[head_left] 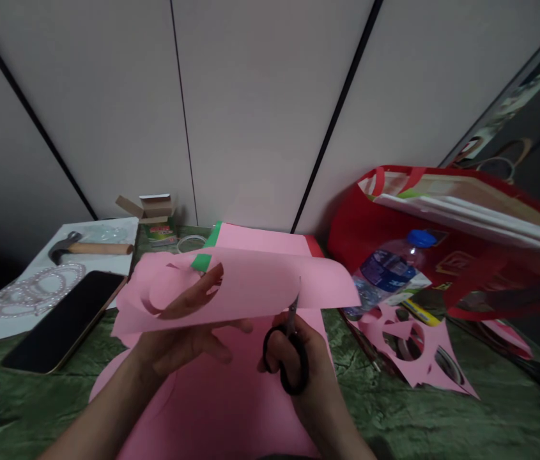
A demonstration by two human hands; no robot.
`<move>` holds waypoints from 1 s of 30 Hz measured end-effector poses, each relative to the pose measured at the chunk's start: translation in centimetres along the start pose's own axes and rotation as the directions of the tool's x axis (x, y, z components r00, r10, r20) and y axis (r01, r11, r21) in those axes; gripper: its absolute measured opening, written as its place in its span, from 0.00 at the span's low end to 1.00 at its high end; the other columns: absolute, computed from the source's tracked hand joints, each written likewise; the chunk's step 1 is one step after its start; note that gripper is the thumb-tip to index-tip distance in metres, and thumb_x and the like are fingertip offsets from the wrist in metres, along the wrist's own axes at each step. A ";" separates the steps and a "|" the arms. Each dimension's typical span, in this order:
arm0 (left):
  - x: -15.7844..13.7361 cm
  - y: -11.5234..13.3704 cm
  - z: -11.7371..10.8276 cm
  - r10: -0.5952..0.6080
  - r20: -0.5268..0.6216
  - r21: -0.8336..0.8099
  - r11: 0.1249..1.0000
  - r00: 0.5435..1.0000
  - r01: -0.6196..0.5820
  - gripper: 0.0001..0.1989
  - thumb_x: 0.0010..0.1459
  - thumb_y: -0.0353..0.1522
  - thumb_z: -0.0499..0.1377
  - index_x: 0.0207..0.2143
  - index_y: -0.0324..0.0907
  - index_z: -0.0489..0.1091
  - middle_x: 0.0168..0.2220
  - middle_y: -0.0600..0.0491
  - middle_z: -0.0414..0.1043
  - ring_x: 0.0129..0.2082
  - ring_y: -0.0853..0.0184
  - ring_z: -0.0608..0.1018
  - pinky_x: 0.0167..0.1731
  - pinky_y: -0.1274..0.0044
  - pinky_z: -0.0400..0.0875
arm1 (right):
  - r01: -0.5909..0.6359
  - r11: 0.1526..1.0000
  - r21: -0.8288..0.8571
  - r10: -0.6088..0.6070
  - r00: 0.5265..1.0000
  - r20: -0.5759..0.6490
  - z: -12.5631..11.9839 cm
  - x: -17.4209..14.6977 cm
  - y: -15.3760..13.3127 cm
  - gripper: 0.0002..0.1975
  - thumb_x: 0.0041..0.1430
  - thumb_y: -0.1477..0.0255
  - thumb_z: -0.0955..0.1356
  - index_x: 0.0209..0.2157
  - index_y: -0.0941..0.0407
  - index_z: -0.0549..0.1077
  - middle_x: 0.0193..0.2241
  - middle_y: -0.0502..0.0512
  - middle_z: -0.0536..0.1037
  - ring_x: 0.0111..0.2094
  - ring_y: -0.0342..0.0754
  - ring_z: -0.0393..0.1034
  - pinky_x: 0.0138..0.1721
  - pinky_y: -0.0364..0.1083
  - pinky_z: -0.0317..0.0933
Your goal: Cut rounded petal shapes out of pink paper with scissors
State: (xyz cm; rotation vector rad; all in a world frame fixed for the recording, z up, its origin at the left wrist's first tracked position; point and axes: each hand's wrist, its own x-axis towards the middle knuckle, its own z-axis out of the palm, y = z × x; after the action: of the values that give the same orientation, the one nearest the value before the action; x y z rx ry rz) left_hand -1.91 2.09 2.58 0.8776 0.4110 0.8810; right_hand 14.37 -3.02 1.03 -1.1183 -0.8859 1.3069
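A curved sheet of pink paper (pixel 260 281) is raised in front of me, with cut-outs at its left side. My left hand (pixel 178 345) holds it at the left; some fingers show above the paper and others below it. Black-handled scissors (pixel 301 364) are in my right hand (pixel 315 358), with fingers through the loops. Their blades point away from me and meet the sheet's near edge, one blade partly behind the paper. More pink paper (pixel 231 396) lies flat beneath both hands, and a green piece (pixel 201 262) shows beside my left fingertips.
To the left are a black phone (pixel 66 319), a hammer (pixel 100 248), bead strings (pixel 42 287) and an opened small box (pixel 159 227). A water bottle (pixel 389 271), pink paper scraps (pixel 408 358), a yellow marker (pixel 420 313) and a red bag (pixel 356 217) stand or lie at right.
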 end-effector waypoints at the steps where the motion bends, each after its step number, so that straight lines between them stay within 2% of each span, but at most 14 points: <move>1: 0.2 -0.5 0.2 0.005 -0.005 0.032 0.999 1.000 -0.005 0.15 0.48 0.29 0.62 0.40 0.48 0.71 0.32 0.52 0.77 0.33 0.63 0.78 0.19 0.81 0.70 | 0.018 1.000 -0.018 -0.018 1.000 -0.012 0.0 0.0 0.0 0.07 0.44 0.70 0.66 0.24 0.56 0.62 0.11 0.40 0.62 0.14 0.38 0.59 0.18 0.39 0.59; 4: 0.6 -2.2 1.4 -0.012 0.034 0.266 0.964 0.999 0.002 0.10 0.45 0.23 0.60 0.33 0.39 0.72 0.30 0.53 0.71 0.26 0.71 0.74 0.26 0.79 0.67 | 0.032 0.997 -0.076 -0.034 0.999 -0.022 -0.1 -0.1 -0.1 0.07 0.44 0.71 0.67 0.23 0.56 0.63 0.12 0.41 0.64 0.15 0.38 0.60 0.17 0.37 0.57; 6: 0.7 -3.0 2.2 0.063 0.051 0.329 0.941 0.997 -0.076 0.17 0.38 0.23 0.64 0.34 0.40 0.69 0.28 0.56 0.68 0.25 0.70 0.72 0.26 0.77 0.64 | 0.022 0.997 -0.073 -0.025 0.999 -0.033 0.0 -0.1 0.0 0.08 0.42 0.71 0.69 0.23 0.57 0.64 0.12 0.41 0.64 0.15 0.37 0.60 0.15 0.37 0.56; 7: 0.7 -3.3 2.5 0.067 0.036 0.329 0.941 0.997 -0.076 0.13 0.39 0.25 0.63 0.30 0.40 0.68 0.25 0.57 0.67 0.23 0.69 0.72 0.25 0.77 0.64 | 0.009 0.998 -0.064 -0.012 0.999 -0.038 0.0 -0.1 0.2 0.09 0.41 0.71 0.70 0.23 0.57 0.65 0.13 0.42 0.65 0.14 0.37 0.60 0.15 0.37 0.55; 9: 0.7 -3.6 2.9 0.087 -0.051 0.311 0.948 0.995 -0.067 0.03 0.48 0.31 0.59 0.25 0.40 0.67 0.20 0.57 0.66 0.21 0.69 0.71 0.22 0.77 0.62 | -0.027 0.999 -0.033 0.026 0.999 -0.030 0.2 0.0 0.5 0.11 0.39 0.70 0.71 0.24 0.58 0.65 0.14 0.43 0.67 0.15 0.38 0.60 0.15 0.37 0.54; 12: 0.7 -3.5 3.1 0.044 -0.233 0.190 0.982 0.971 0.001 0.18 0.58 0.38 0.49 0.20 0.39 0.66 0.16 0.57 0.64 0.16 0.72 0.68 0.18 0.79 0.59 | -0.055 0.998 0.006 0.055 0.998 0.005 0.3 0.1 1.0 0.12 0.39 0.71 0.71 0.25 0.57 0.65 0.16 0.44 0.69 0.14 0.37 0.60 0.15 0.37 0.53; 14: 0.9 -3.3 3.2 0.012 -0.334 0.112 0.993 0.943 0.027 0.18 0.57 0.41 0.51 0.20 0.39 0.67 0.14 0.59 0.62 0.13 0.75 0.64 0.14 0.81 0.56 | -0.076 0.997 -0.001 0.076 0.997 0.009 0.4 0.2 1.3 0.12 0.38 0.72 0.72 0.25 0.57 0.65 0.16 0.44 0.68 0.13 0.36 0.58 0.15 0.37 0.51; 17: 1.0 -2.9 3.3 0.070 -0.460 0.091 0.995 0.885 -0.031 0.13 0.54 0.38 0.57 0.21 0.41 0.66 0.11 0.62 0.60 0.11 0.77 0.60 0.11 0.84 0.53 | -0.111 0.994 -0.022 0.111 0.994 -0.005 0.5 0.1 1.6 0.12 0.37 0.74 0.71 0.25 0.57 0.64 0.13 0.40 0.65 0.12 0.35 0.56 0.14 0.36 0.48; 19: 1.0 -2.8 3.4 0.119 -0.464 0.100 0.992 0.878 -0.082 0.12 0.53 0.36 0.58 0.20 0.41 0.67 0.12 0.61 0.63 0.12 0.76 0.63 0.13 0.84 0.58 | -0.109 0.993 -0.035 0.109 0.994 0.007 0.4 0.1 1.8 0.12 0.38 0.75 0.71 0.25 0.57 0.64 0.13 0.39 0.64 0.12 0.35 0.55 0.14 0.36 0.47; 22: 1.1 -2.8 3.4 0.132 -0.476 0.055 0.991 0.869 -0.121 0.07 0.51 0.34 0.60 0.24 0.39 0.72 0.18 0.56 0.71 0.20 0.70 0.73 0.22 0.81 0.69 | -0.102 0.994 -0.041 0.103 0.994 0.036 0.3 0.1 1.9 0.11 0.40 0.75 0.71 0.26 0.57 0.64 0.12 0.39 0.63 0.13 0.35 0.56 0.14 0.36 0.48; 26: 1.2 -2.8 3.6 0.116 -0.517 0.004 0.991 0.848 -0.134 0.09 0.48 0.35 0.62 0.31 0.40 0.74 0.25 0.54 0.76 0.27 0.63 0.78 0.27 0.75 0.73 | -0.093 0.995 -0.040 0.096 0.993 0.065 0.2 0.1 1.8 0.11 0.40 0.74 0.71 0.26 0.57 0.64 0.12 0.39 0.64 0.13 0.37 0.59 0.15 0.37 0.52; 30: 1.1 -2.3 3.8 0.193 -0.585 0.124 0.981 0.787 -0.149 0.08 0.38 0.36 0.67 0.22 0.44 0.72 0.23 0.56 0.76 0.32 0.58 0.78 0.30 0.73 0.74 | -0.115 0.992 -0.044 0.118 0.990 0.082 0.2 0.1 1.5 0.12 0.39 0.72 0.72 0.25 0.57 0.64 0.13 0.40 0.65 0.14 0.38 0.61 0.16 0.38 0.54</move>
State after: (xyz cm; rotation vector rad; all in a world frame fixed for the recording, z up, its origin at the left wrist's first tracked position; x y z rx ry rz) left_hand 2.35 0.35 3.02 0.6906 0.9280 1.3241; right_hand 13.74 -3.02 -0.36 -1.1670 -0.9232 1.4468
